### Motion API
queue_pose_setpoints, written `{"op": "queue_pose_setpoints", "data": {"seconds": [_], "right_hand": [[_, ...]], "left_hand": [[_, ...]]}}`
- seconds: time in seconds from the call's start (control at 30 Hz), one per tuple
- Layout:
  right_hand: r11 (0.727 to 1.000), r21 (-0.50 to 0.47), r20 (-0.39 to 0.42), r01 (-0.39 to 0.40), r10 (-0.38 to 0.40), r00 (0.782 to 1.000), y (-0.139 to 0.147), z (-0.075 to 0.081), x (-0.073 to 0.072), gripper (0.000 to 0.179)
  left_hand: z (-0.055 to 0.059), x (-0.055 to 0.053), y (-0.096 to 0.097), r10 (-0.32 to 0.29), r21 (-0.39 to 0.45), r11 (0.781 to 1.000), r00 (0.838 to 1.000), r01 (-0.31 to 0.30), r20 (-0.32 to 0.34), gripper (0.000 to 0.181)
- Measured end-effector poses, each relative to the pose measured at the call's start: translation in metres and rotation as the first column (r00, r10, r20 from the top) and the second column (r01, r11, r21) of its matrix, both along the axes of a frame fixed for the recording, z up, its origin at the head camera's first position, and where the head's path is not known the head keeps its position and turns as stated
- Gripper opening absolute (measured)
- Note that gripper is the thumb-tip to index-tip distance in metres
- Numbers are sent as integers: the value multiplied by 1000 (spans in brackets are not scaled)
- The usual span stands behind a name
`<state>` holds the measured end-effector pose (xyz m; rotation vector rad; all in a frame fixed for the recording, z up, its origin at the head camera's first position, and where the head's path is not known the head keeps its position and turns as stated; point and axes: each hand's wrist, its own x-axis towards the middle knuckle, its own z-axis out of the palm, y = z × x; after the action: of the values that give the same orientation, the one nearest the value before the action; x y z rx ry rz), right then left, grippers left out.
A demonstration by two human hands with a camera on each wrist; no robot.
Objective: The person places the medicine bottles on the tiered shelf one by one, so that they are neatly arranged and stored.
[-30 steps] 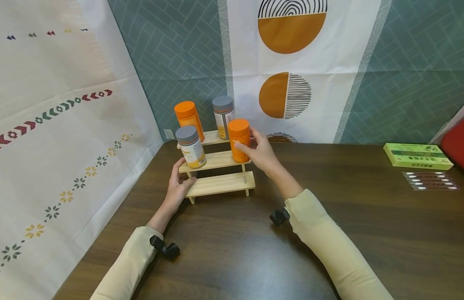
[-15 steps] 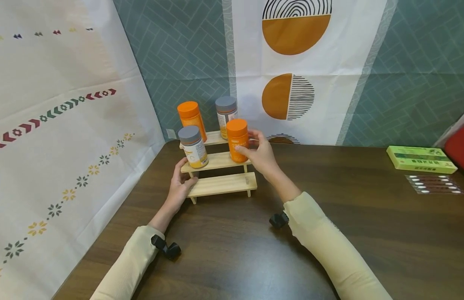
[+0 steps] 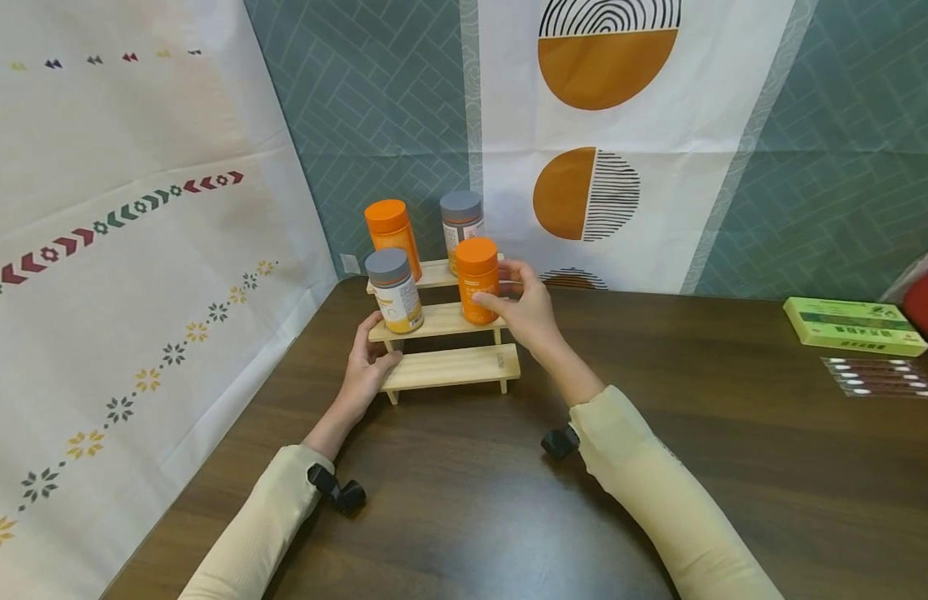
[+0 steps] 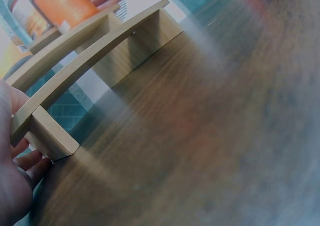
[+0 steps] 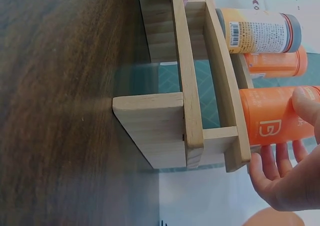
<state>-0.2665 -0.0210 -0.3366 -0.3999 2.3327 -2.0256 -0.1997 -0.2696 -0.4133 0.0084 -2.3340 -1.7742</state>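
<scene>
A three-step wooden display rack (image 3: 456, 367) stands on the dark table. My left hand (image 3: 364, 372) grips its left end, thumb on the lowest step and fingers behind. On the right part of the middle step stands an orange bottle (image 3: 477, 287), upright. My right hand (image 3: 534, 308) holds this bottle from the right, thumb on its front, other fingers round the far side. A grey-capped white and yellow bottle (image 3: 396, 296) is on the same step's left part. Behind, the top step carries another orange bottle (image 3: 392, 233) and a second grey-capped bottle (image 3: 461, 225).
At the table's right lie a green box (image 3: 854, 325) and a clear pack of cotton swabs (image 3: 880, 377). A red object (image 3: 925, 300) sits at the far right edge. Patterned cloths hang behind and to the left, close to the rack.
My right hand has shifted the orange bottle slightly left along the middle step, nearer the grey-capped bottle. My left hand keeps its grip on the rack. The head view has turned slightly.
</scene>
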Motion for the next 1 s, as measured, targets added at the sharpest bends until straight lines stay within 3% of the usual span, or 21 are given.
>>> {"op": "queue_pose_setpoints", "data": {"seconds": [1.0], "right_hand": [[1000, 20, -34, 9, -8, 999, -6, -2, 1, 55]], "left_hand": [[-2, -1, -1, -2, 9, 1000, 1000, 2, -12, 68]]}}
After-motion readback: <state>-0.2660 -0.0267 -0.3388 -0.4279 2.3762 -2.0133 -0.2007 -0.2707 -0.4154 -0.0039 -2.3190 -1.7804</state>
